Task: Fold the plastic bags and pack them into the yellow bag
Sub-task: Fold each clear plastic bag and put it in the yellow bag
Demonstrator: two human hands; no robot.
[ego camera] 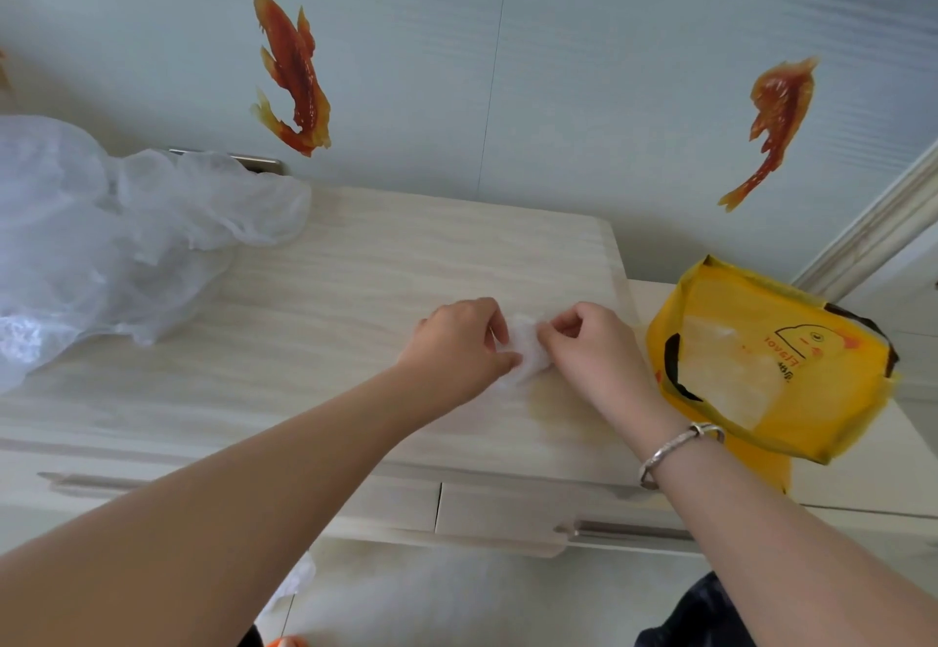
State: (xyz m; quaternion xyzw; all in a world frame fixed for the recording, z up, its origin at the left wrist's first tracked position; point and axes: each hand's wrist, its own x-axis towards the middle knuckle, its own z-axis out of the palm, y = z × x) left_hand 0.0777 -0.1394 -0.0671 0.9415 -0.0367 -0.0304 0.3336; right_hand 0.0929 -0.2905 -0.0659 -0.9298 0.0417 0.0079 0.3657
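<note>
A small folded white plastic bag (528,349) lies on the pale wooden cabinet top (355,291), pinched from both sides. My left hand (459,347) pinches its left edge between thumb and curled fingers. My right hand (591,347), with a silver bracelet on the wrist, pinches its right edge. The yellow bag (771,367) with a duck print lies open at the right end of the cabinet, with pale folded plastic showing through inside it. A heap of crumpled white plastic bags (101,240) sits at the far left.
The cabinet stands against a pale wall with orange fish stickers (294,73). Drawer handles (624,530) run along the front below my arms. A scrap of white plastic (294,580) lies on the floor. A door frame (873,225) rises at the right.
</note>
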